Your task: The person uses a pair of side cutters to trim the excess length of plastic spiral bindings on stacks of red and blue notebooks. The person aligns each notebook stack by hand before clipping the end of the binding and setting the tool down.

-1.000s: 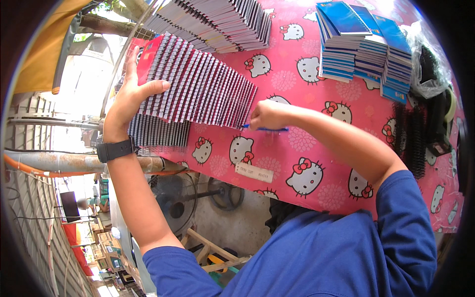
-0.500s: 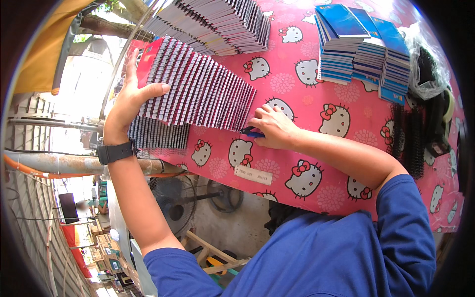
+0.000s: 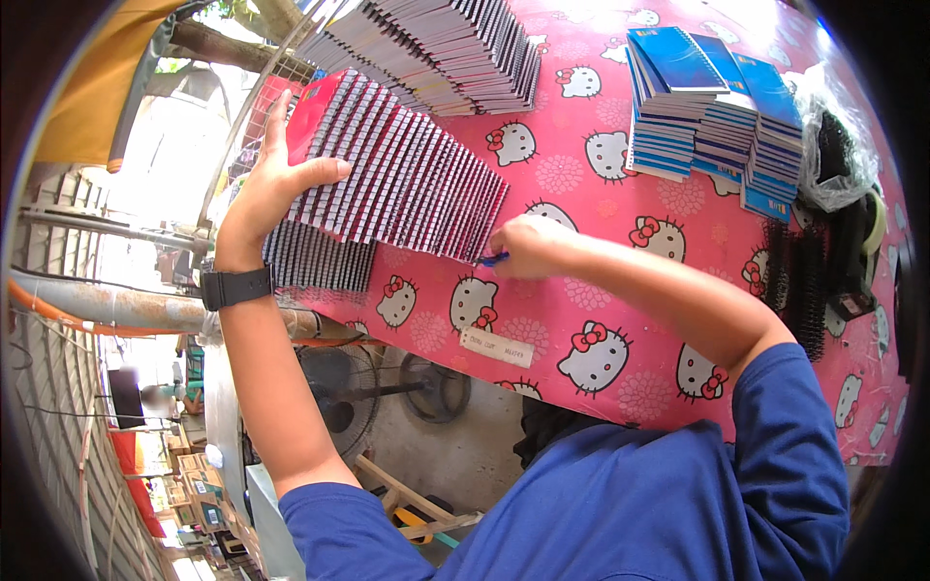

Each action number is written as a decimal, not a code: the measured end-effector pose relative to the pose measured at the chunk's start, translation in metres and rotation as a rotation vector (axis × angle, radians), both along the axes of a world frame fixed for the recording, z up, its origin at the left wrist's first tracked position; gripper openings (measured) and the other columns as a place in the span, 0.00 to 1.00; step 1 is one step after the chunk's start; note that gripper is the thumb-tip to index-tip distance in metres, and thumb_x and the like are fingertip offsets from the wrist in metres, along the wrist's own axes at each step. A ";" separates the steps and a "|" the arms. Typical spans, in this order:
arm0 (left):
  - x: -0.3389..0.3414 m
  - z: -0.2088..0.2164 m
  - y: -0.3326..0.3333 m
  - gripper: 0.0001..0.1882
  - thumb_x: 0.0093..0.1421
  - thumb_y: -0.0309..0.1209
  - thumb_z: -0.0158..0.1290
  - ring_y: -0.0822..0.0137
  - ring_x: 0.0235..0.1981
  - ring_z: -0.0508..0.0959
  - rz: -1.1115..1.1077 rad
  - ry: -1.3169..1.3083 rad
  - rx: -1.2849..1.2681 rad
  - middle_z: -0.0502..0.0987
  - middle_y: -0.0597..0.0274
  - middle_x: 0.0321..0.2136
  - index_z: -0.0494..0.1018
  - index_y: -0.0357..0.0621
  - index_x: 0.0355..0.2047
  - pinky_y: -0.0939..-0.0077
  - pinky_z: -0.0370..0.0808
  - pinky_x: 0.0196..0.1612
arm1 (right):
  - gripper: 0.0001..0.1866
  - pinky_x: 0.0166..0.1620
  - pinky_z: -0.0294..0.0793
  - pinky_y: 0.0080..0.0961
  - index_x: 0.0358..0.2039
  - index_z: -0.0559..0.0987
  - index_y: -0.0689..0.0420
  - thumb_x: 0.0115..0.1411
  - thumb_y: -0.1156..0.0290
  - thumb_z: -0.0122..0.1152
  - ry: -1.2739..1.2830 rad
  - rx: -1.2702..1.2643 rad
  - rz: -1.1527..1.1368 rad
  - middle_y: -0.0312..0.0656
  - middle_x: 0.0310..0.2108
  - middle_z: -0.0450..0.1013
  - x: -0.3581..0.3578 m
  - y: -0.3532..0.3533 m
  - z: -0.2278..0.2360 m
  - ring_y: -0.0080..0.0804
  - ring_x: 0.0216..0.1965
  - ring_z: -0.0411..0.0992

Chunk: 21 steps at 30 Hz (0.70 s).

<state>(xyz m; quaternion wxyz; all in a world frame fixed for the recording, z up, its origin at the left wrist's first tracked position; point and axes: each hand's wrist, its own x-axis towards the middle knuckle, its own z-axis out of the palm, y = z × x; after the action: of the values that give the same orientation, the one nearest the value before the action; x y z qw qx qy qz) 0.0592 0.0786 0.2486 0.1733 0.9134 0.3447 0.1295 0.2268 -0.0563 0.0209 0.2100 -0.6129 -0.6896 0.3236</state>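
A tall stack of red spiral-bound notebooks (image 3: pixel 397 174) rises in front of me, rows of wire loops facing up. My left hand (image 3: pixel 281 189) lies at the stack's left end, thumb and forefinger stretched apart, thumb touching the bindings; its other fingers are hidden. By the stack's lower right corner, my right hand (image 3: pixel 531 248) is closed and blurred by motion. From it pokes a small blue-handled tool (image 3: pixel 494 259), its tip near the last notebooks; most of it is hidden in the fist, so its exact kind cannot be made out.
More spiral notebooks (image 3: pixel 436 58) stand behind, and others (image 3: pixel 325 259) lie beneath on the left. Blue notebooks (image 3: pixel 712 107) are piled at back right, beside a plastic bag (image 3: pixel 838 145) and black binding coils (image 3: pixel 794 281). A labelled strip (image 3: pixel 496 346) lies near the pink table's (image 3: pixel 630 387) front edge. Below stands a fan (image 3: pixel 334 397).
My right hand has curled more tightly and turned at the stack's corner, and less of the blue-handled tool shows. My left hand keeps its place on the notebooks. The whole view has shifted slightly.
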 end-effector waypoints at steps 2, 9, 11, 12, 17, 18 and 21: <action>0.005 0.002 -0.005 0.62 0.36 0.51 0.63 0.51 0.64 0.45 -0.010 -0.014 -0.034 0.45 0.40 0.62 0.39 0.40 0.64 0.64 0.44 0.64 | 0.19 0.43 0.67 0.40 0.37 0.77 0.52 0.42 0.61 0.62 -0.249 0.257 -0.028 0.43 0.34 0.69 -0.005 -0.019 -0.002 0.39 0.44 0.66; 0.002 0.002 -0.004 0.62 0.37 0.50 0.62 0.53 0.65 0.45 -0.001 0.023 0.005 0.46 0.39 0.62 0.38 0.39 0.64 0.67 0.44 0.64 | 0.21 0.45 0.64 0.39 0.38 0.76 0.52 0.40 0.62 0.63 -0.234 0.366 -0.079 0.40 0.35 0.66 -0.008 -0.027 -0.020 0.38 0.45 0.62; 0.003 0.003 -0.005 0.62 0.36 0.50 0.62 0.53 0.64 0.46 0.003 0.019 0.014 0.47 0.39 0.61 0.38 0.38 0.64 0.68 0.45 0.63 | 0.19 0.45 0.65 0.37 0.36 0.77 0.52 0.41 0.62 0.63 -0.221 0.385 -0.061 0.42 0.35 0.68 -0.006 -0.024 -0.020 0.38 0.45 0.65; 0.004 0.003 -0.006 0.62 0.36 0.50 0.62 0.53 0.64 0.47 0.000 0.024 -0.009 0.47 0.39 0.61 0.38 0.38 0.64 0.68 0.46 0.63 | 0.17 0.44 0.67 0.36 0.34 0.78 0.53 0.41 0.62 0.63 -0.196 0.401 -0.055 0.43 0.35 0.71 -0.006 -0.023 -0.017 0.38 0.44 0.67; 0.001 0.003 -0.005 0.63 0.35 0.52 0.62 0.52 0.64 0.48 -0.021 0.016 0.061 0.47 0.39 0.61 0.38 0.36 0.63 0.67 0.47 0.63 | 0.13 0.31 0.76 0.33 0.31 0.79 0.57 0.47 0.64 0.60 0.006 0.022 0.291 0.47 0.29 0.76 0.019 0.021 0.008 0.40 0.26 0.75; 0.002 0.000 0.000 0.63 0.35 0.52 0.61 0.51 0.64 0.47 -0.023 0.014 0.076 0.45 0.39 0.62 0.38 0.36 0.63 0.67 0.46 0.63 | 0.14 0.30 0.77 0.34 0.32 0.79 0.58 0.48 0.63 0.59 0.232 -0.312 0.185 0.47 0.28 0.76 0.025 0.032 0.006 0.40 0.26 0.75; 0.001 0.002 -0.002 0.59 0.46 0.65 0.51 0.55 0.65 0.44 0.060 -0.029 0.056 0.42 0.44 0.63 0.36 0.38 0.64 0.63 0.41 0.64 | 0.17 0.27 0.78 0.38 0.36 0.77 0.62 0.52 0.61 0.57 0.493 -0.716 0.116 0.47 0.28 0.75 0.032 0.048 0.004 0.39 0.26 0.75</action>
<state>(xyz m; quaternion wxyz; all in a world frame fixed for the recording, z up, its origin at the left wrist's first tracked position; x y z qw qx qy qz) 0.0599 0.0764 0.2501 0.1488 0.9051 0.3659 0.1574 0.2592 -0.0085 0.0248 0.1241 -0.5115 -0.4965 0.6902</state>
